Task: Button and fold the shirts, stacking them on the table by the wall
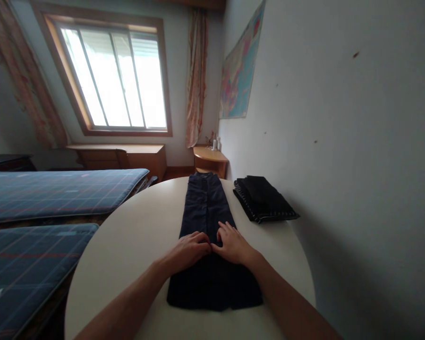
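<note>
A dark navy shirt (207, 203), folded into a long narrow shape, lies lengthwise on the round table with its collar at the far end and its hem towards me. My left hand (191, 249) rests on the middle of the shirt, fingers curled together with the thumb close against them at the front strip, gripping the cloth there. Just to its right, my right hand (233, 243) lies on the shirt with fingers apart and its thumb reaching to the left thumb. Cloth under both palms is hidden.
A stack of folded black clothes (264, 198) sits at the right of the white round table (127, 250), near the wall (340, 189). Beds with blue plaid mattresses (63, 193) stand to the left. Beyond are a desk (141, 151) and a corner shelf (210, 155).
</note>
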The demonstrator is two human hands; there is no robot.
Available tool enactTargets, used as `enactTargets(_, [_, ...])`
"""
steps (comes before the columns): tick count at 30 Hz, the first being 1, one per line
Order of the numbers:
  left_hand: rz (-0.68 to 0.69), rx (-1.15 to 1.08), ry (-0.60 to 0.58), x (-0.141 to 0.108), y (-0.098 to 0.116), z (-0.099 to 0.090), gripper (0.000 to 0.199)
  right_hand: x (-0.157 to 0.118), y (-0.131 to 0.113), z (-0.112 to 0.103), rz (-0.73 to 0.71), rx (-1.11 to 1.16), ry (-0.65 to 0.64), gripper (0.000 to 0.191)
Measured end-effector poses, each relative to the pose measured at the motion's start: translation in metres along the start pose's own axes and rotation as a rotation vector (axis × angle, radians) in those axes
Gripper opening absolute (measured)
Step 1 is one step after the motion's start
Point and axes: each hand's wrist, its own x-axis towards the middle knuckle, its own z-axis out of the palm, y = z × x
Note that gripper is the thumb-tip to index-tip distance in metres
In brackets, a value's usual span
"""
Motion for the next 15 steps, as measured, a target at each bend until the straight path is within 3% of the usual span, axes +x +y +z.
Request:
enactTargets(6, [-0.037,-0.027,0.069,0.004,0.002,0.003,0.026,0.004,-0.007,-0.001,0.021,0.029,0.057,0.015])
enactTargets(12, [-0.094,-0.098,0.177,0.008,0.007,0.001,0.025,0.009,0.010,-0.022,0.066,0.409,0.164,0.029])
enactTargets(15, [-0.127,-0.102,0.182,0.009,0.007,0.003,0.024,0.009,0.017,-0.027,0.013,0.478,0.179,0.027])
